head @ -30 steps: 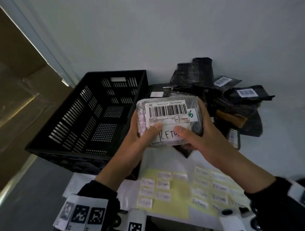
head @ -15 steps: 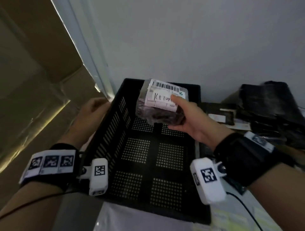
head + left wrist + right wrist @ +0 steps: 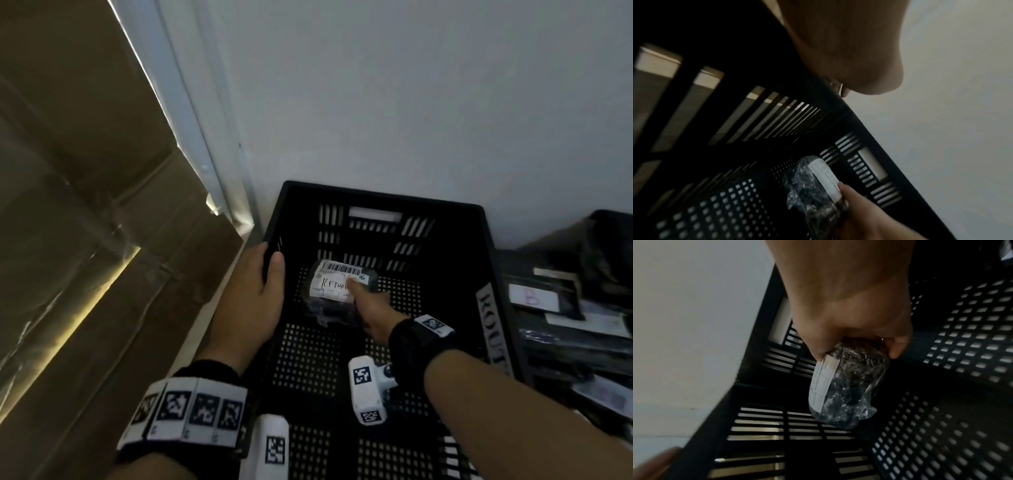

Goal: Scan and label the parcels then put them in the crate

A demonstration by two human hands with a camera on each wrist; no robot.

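Note:
A clear-wrapped parcel (image 3: pixel 337 291) with a barcode label and a handwritten "RETURN" sticker is held low inside the black slotted crate (image 3: pixel 376 202), near its far wall. My right hand (image 3: pixel 368 310) grips it, thumb on the label and fingers underneath; the right wrist view shows the parcel (image 3: pixel 846 386) pinched between thumb and fingers. Whether it touches the crate floor I cannot tell. My left hand (image 3: pixel 265 274) grips the crate's left rim, thumb inside. In the left wrist view the parcel (image 3: pixel 813 183) shows beyond the left hand's thumb (image 3: pixel 859 56).
A heap of black poly-bag parcels (image 3: pixel 579 308) with white labels lies right of the crate. A white wall rises just behind the crate. Brown cardboard (image 3: pixel 85 205) stands at the left. The crate's right rim carries a printed strip (image 3: pixel 493 329).
My right hand has carried the parcel from above the label sheet over the crate and down inside it. My left hand let go of the parcel and took hold of the crate's left rim.

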